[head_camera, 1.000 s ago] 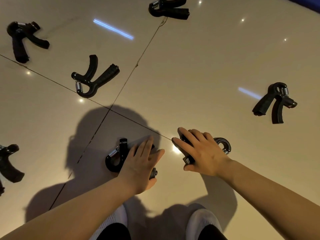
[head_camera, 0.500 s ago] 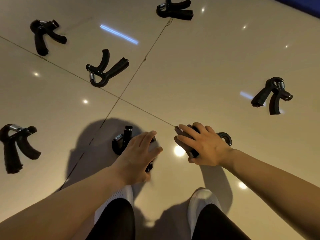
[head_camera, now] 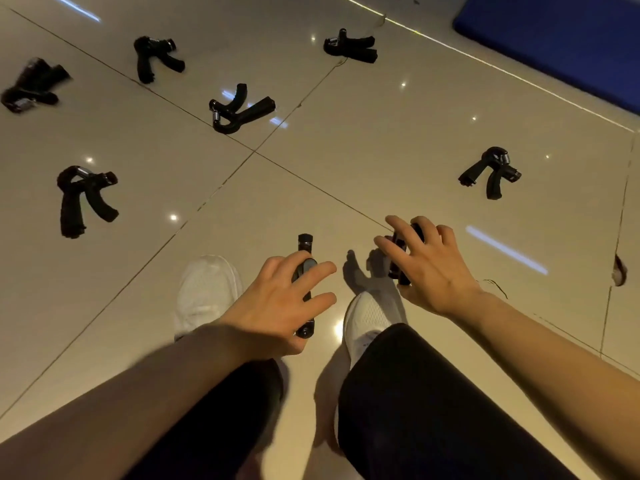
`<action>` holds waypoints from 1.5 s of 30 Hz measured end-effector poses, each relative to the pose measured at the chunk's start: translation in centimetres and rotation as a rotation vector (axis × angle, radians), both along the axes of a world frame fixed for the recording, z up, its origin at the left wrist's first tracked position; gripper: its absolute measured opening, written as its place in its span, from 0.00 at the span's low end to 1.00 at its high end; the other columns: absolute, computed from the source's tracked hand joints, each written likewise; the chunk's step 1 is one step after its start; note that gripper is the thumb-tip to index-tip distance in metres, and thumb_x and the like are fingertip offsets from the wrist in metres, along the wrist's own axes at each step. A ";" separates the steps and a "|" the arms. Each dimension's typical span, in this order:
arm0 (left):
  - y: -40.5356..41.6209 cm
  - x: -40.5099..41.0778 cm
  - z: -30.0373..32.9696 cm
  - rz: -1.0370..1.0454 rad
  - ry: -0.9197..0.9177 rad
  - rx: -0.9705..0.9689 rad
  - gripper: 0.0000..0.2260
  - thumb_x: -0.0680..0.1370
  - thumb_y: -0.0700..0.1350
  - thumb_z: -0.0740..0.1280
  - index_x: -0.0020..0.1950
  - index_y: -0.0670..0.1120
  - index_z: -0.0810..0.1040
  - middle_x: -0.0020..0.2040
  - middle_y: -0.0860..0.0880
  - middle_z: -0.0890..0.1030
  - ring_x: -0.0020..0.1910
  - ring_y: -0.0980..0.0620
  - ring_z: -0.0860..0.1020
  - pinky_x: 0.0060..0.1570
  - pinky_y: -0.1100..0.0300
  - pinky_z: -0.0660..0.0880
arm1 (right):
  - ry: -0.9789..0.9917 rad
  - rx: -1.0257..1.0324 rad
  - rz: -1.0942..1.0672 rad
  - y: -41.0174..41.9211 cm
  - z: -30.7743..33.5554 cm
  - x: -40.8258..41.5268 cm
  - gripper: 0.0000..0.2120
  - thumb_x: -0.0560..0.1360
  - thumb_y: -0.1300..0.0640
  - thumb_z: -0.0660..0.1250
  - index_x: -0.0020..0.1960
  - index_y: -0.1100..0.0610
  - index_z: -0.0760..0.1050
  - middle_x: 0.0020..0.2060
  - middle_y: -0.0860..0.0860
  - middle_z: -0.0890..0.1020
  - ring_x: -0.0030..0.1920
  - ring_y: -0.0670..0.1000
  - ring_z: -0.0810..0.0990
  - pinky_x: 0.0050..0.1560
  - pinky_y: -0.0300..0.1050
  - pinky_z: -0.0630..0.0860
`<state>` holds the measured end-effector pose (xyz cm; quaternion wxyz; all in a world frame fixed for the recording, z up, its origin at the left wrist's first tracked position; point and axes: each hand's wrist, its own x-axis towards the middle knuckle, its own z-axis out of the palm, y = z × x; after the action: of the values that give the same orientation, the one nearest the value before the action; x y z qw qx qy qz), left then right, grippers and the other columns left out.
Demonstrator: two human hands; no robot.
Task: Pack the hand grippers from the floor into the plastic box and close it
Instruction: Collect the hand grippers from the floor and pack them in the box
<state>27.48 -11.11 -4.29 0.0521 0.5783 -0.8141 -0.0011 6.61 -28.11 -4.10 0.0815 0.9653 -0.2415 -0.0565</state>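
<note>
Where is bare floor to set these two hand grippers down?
Open tile lies between the central gripper, the right-side gripper and the blue mat. The far left is crowded, and the white shoes fill the near floor.

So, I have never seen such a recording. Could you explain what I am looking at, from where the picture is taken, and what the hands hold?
No machine here: a person wears a camera on the head, looking down at their own arms, legs and white shoes. The left hand grips one black hand gripper; the right hand grips another, with curled fingers. Six more grippers lie on the shiny tiled floor, for example one by the tile joints and one on the right. A blue mat shows in the top right corner. The plastic box is not in view.
</note>
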 end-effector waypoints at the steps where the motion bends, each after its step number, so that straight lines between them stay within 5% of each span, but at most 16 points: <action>1: 0.9 -0.5 0.7 -0.010 -0.012 -0.009 0.26 0.59 0.53 0.74 0.56 0.49 0.77 0.66 0.44 0.68 0.61 0.38 0.68 0.49 0.47 0.70 | -0.029 -0.007 -0.009 1.1 0.8 -0.8 0.38 0.58 0.50 0.77 0.65 0.53 0.69 0.68 0.59 0.67 0.60 0.65 0.69 0.53 0.60 0.70; 7: 7.7 -5.1 7.7 0.082 -0.076 -0.105 0.28 0.60 0.57 0.75 0.58 0.50 0.77 0.65 0.44 0.69 0.62 0.37 0.66 0.50 0.44 0.72 | -0.187 -0.051 0.007 9.4 7.0 -7.8 0.39 0.58 0.51 0.78 0.66 0.52 0.68 0.68 0.59 0.68 0.62 0.66 0.68 0.54 0.61 0.70; 13: 15.8 -15.2 16.8 0.242 0.059 -0.276 0.24 0.61 0.53 0.74 0.55 0.48 0.78 0.61 0.44 0.73 0.63 0.38 0.62 0.50 0.42 0.73 | -0.233 -0.081 0.049 18.0 15.4 -18.8 0.46 0.54 0.49 0.81 0.67 0.51 0.65 0.69 0.58 0.64 0.64 0.66 0.67 0.52 0.62 0.74; 25: 23.6 -42.5 29.4 0.109 0.297 -0.390 0.24 0.63 0.54 0.76 0.56 0.52 0.77 0.63 0.47 0.72 0.65 0.37 0.67 0.54 0.41 0.71 | -0.331 -0.163 -0.093 33.8 26.0 -47.7 0.47 0.54 0.49 0.81 0.68 0.51 0.65 0.68 0.56 0.66 0.64 0.61 0.67 0.48 0.57 0.79; 29: 26.0 -52.0 29.5 0.005 0.443 -0.354 0.25 0.64 0.56 0.70 0.60 0.56 0.72 0.64 0.51 0.69 0.65 0.42 0.66 0.56 0.48 0.69 | -0.382 -0.102 -0.229 39.0 24.6 -56.2 0.44 0.55 0.50 0.80 0.68 0.50 0.66 0.67 0.53 0.66 0.64 0.60 0.66 0.48 0.57 0.79; 35: 29.8 -62.5 25.1 -0.104 0.364 -0.282 0.31 0.60 0.60 0.66 0.63 0.57 0.70 0.61 0.52 0.70 0.57 0.44 0.72 0.48 0.51 0.73 | -0.241 -0.034 -0.428 44.8 23.3 -67.3 0.43 0.56 0.47 0.78 0.68 0.46 0.65 0.70 0.50 0.62 0.66 0.57 0.64 0.53 0.52 0.78; 40: 32.9 -64.9 19.7 -0.117 0.263 -0.216 0.29 0.60 0.60 0.67 0.60 0.55 0.73 0.58 0.53 0.75 0.58 0.39 0.73 0.43 0.49 0.76 | -0.258 0.026 -0.538 48.8 21.6 -72.8 0.40 0.59 0.45 0.77 0.68 0.45 0.65 0.70 0.49 0.61 0.68 0.58 0.63 0.56 0.51 0.76; 45: 35.3 -65.1 15.6 0.085 0.361 -0.122 0.23 0.61 0.56 0.66 0.54 0.52 0.78 0.53 0.53 0.77 0.55 0.40 0.73 0.43 0.48 0.75 | -0.315 0.113 -0.579 51.0 19.7 -75.2 0.39 0.59 0.47 0.78 0.66 0.44 0.65 0.69 0.47 0.61 0.65 0.56 0.64 0.56 0.49 0.74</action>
<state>-37.59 24.22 11.35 0.2322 0.5982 -0.7651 -0.0531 -68.63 22.87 15.64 -0.0299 0.8565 -0.5119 0.0592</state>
